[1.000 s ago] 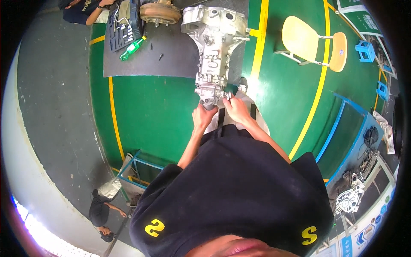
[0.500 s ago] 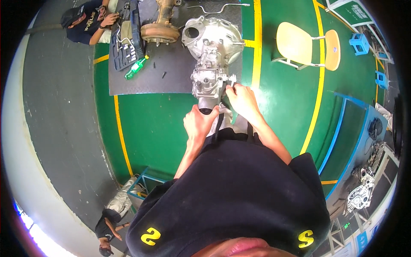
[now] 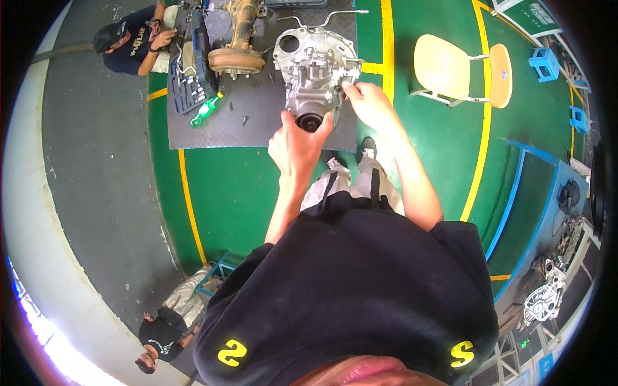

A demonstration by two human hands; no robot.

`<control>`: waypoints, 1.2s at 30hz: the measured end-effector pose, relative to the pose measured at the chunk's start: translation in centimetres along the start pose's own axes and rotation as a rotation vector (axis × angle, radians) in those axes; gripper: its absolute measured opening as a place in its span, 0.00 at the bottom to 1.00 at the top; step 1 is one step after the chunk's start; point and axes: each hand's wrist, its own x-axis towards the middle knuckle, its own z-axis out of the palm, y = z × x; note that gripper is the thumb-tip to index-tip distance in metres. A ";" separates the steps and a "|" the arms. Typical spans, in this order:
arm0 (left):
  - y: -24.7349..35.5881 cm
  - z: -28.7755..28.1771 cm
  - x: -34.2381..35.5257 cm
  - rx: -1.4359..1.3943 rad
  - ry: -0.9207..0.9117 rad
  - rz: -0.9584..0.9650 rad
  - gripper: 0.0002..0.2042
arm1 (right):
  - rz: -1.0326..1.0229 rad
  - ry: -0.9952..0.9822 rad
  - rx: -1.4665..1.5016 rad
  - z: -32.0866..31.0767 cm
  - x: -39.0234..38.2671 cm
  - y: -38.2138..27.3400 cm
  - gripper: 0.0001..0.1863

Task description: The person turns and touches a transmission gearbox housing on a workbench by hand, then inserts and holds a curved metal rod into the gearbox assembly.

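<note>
A silver gearbox (image 3: 314, 80) with a wide bell housing at its far end rests at the front of the dark-topped workbench (image 3: 264, 122). Its near end is tilted up toward me, showing a round dark opening (image 3: 309, 121). My left hand (image 3: 295, 145) is wrapped around this tail end from below, thumb on one side and fingers on the other. On the right flank of the housing, my right hand (image 3: 372, 106) is closed at its edge, with the fingertips partly hidden behind the casting.
Left of the gearbox lie a rusty axle part with a drum (image 3: 237, 61), a green bottle (image 3: 206, 110) and an open tool case (image 3: 193, 77). A bent metal rod (image 3: 322, 19) lies behind. A co-worker (image 3: 132, 38) sits at far left; a chair (image 3: 444, 67) stands right.
Between my hands, the gearbox's near end has risen and moved away from me, over the bench. Both hands have gone forward with it, and my legs and shoes now show below.
</note>
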 end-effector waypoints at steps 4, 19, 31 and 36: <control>3.4 0.5 2.5 -0.047 0.267 0.172 0.29 | -0.053 -0.009 0.051 -2.2 3.7 0.7 0.27; 11.7 1.6 13.2 0.090 0.518 0.417 0.22 | -0.063 0.093 -0.092 -6.1 14.0 1.3 0.27; 14.7 1.0 19.5 0.062 0.395 0.478 0.24 | -0.071 0.214 -0.077 -5.4 18.6 1.5 0.28; 15.0 0.7 23.2 0.012 0.374 0.448 0.24 | 0.147 0.243 0.438 -6.4 22.3 -0.3 0.30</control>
